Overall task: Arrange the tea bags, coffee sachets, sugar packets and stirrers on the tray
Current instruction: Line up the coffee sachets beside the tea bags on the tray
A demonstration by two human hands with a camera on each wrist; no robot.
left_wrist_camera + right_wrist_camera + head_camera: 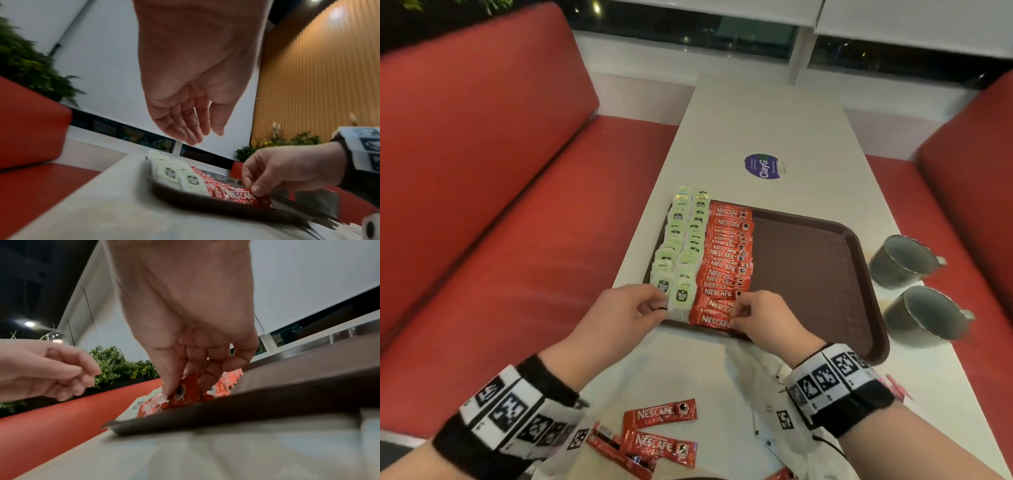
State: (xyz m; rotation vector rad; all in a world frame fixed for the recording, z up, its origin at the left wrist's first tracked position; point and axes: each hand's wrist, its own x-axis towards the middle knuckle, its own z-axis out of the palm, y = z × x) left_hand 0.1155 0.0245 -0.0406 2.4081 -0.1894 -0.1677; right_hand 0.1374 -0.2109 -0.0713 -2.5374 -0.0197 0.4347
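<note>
The nearest coffee sachet [714, 321] lies at the tray's [825, 274] near edge, pinched at its right end by the right hand [763, 318], fingers pointing down. The left hand [619, 315] hovers beside the tea bags [678, 253], fingers relaxed, holding nothing.
</note>
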